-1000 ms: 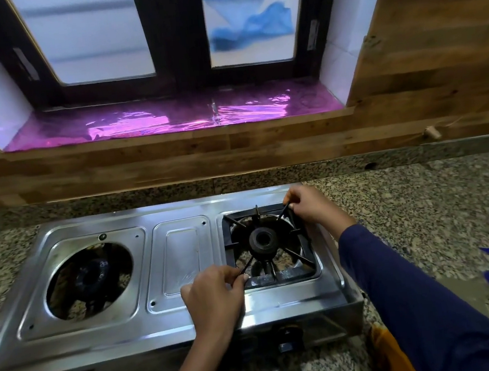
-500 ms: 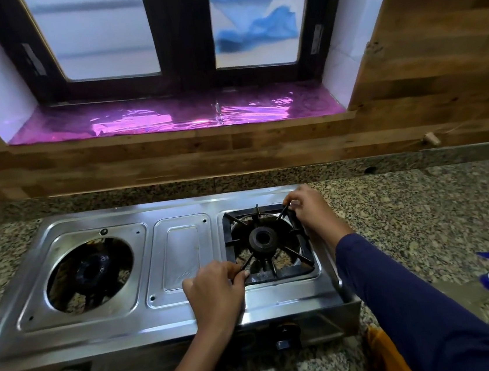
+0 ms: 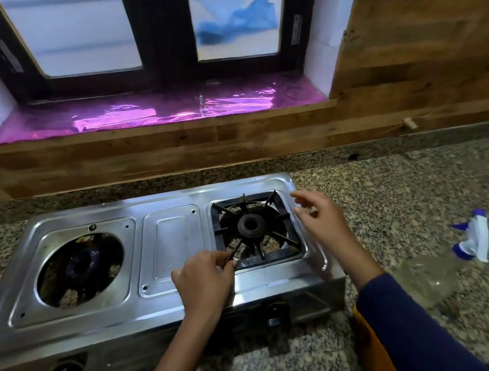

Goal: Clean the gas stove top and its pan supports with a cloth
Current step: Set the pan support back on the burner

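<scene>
A steel two-burner gas stove (image 3: 170,242) stands on the granite counter. A black pan support (image 3: 284,254) sits over the right burner (image 3: 251,224). The left burner (image 3: 81,265) lies bare in its round opening, with no support on it. My left hand (image 3: 205,278) pinches the near left corner of the pan support. My right hand (image 3: 322,222) hovers just right of the support with fingers spread, holding nothing. No cloth shows clearly.
A clear spray bottle (image 3: 433,273) with a blue and white trigger head (image 3: 473,235) lies on the counter (image 3: 404,185) to the right. Two black knobs (image 3: 277,314) sit on the stove's front. A wood-panelled wall and a window sill with pink foil (image 3: 152,110) rise behind.
My right hand has let go of the far right corner of the pan support and drawn back to the right, fingers opening. My left hand stays at the near left corner.
</scene>
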`<state>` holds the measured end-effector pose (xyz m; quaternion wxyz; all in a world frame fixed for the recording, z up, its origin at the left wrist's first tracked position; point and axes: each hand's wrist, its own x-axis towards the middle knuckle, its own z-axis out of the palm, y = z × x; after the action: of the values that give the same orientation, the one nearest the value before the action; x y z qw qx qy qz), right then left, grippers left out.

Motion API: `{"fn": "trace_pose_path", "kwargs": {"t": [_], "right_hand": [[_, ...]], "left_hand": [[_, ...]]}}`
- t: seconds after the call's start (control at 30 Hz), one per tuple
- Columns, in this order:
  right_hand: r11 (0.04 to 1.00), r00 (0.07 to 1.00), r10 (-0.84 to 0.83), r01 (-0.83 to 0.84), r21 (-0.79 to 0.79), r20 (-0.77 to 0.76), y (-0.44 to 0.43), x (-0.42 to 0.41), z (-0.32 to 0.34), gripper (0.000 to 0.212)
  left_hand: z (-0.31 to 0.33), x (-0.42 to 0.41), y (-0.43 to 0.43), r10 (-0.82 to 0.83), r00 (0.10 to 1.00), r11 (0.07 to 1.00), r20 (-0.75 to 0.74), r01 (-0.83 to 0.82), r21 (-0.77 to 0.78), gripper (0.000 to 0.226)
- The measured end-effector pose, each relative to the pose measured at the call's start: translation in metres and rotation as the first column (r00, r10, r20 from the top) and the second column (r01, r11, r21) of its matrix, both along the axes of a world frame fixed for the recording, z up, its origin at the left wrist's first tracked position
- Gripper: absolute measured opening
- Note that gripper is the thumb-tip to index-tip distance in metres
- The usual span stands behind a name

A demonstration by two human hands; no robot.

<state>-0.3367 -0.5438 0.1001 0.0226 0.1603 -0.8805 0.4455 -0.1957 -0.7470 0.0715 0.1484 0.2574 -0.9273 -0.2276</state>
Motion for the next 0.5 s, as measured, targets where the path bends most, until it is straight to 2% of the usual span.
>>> {"fn": "trace_pose_path", "kwargs": {"t": [0.1,0.2,0.23,0.3,0.4,0.43,0.5], "right_hand": [[0.97,0.98,-0.181,0.191,-0.15,0.077,0.036,0.053,-0.008,0.03],[0.895,0.906,-0.413,0.423,-0.14,0.092,0.071,0.094,-0.041,0.026],[0.866,0.87,-0.486,0.493,-0.086,0.085,0.084,0.106,-0.056,0.025],[0.821,0.817,-0.569,0.559,0.119,0.092,0.107,0.125,-0.088,0.028],[0.758,0.774,-0.596,0.456,0.466,0.211,0.127,0.153,-0.127,0.047],[0.753,0.769,-0.592,0.42,0.506,0.243,0.13,0.16,-0.137,0.05],[0.776,0.796,-0.56,0.408,0.481,0.228,0.133,0.171,-0.148,0.047]], "left_hand": [[0.0,0.007,0.012,-0.083,0.996,0.991,-0.045,0.077,-0.109,0.024],[-0.004,0.008,0.035,-0.288,0.954,0.947,-0.078,0.272,-0.172,0.038],[-0.006,0.008,0.045,-0.37,0.928,0.917,-0.052,0.356,-0.181,0.042],[-0.01,0.007,0.057,-0.476,0.879,0.863,0.021,0.472,-0.18,0.048],[-0.017,0.009,0.065,-0.537,0.838,0.823,0.097,0.545,-0.158,0.05],[-0.019,0.009,0.065,-0.548,0.829,0.813,0.113,0.559,-0.161,0.047],[-0.018,0.01,0.064,-0.576,0.808,0.791,0.125,0.589,-0.164,0.04]]}}
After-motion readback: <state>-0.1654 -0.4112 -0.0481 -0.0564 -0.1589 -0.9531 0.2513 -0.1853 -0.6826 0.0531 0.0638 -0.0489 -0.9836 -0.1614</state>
